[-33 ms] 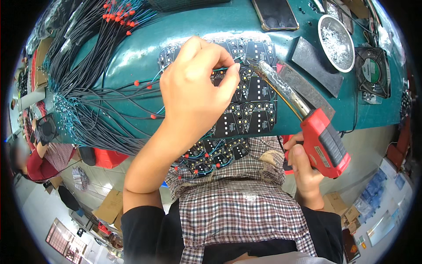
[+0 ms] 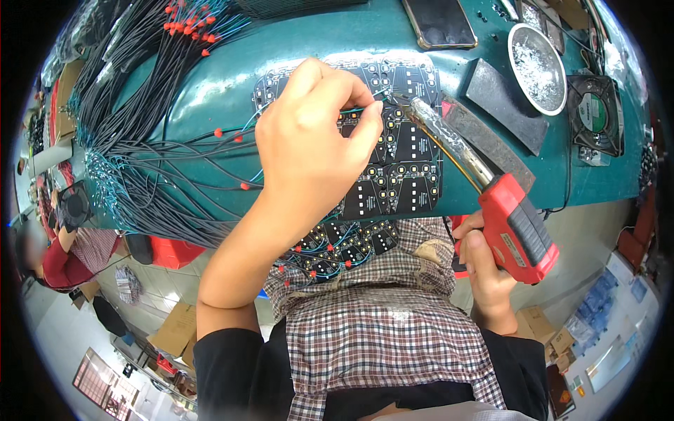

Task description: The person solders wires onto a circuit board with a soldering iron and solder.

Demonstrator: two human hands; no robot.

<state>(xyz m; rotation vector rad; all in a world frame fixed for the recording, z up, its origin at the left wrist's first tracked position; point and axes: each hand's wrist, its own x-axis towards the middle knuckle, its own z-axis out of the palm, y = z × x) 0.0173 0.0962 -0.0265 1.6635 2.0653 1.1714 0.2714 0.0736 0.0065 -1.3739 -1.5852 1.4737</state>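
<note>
At the left, black cables (image 2: 130, 91) are sprawling over the green table (image 2: 203, 98), with red connectors (image 2: 189, 28) clustering toward its far edge. Next comes the left hand (image 2: 312, 140), arching over a panel of black circuit boards (image 2: 414, 144) that is lying flat beneath it and spreading out to its right. Its thumb and forefinger are pinching close together, a thin teal wire (image 2: 380, 92) showing by the fingertips; the exact hold is too fine to make out.

Just right of those fingertips, the soldering gun (image 2: 505, 210) is pointing its tip inward — its long axis slanting from the lower right up and leftward over the boards. The left hand is sitting nearer the tip, while the right hand (image 2: 488, 270) is grasping the red handle. Whether tip and wire are touching, I cannot tell. Farther right, a metal dish (image 2: 559, 95) is holding whitish bits — a square fan (image 2: 597, 116) is standing beside it.
</note>
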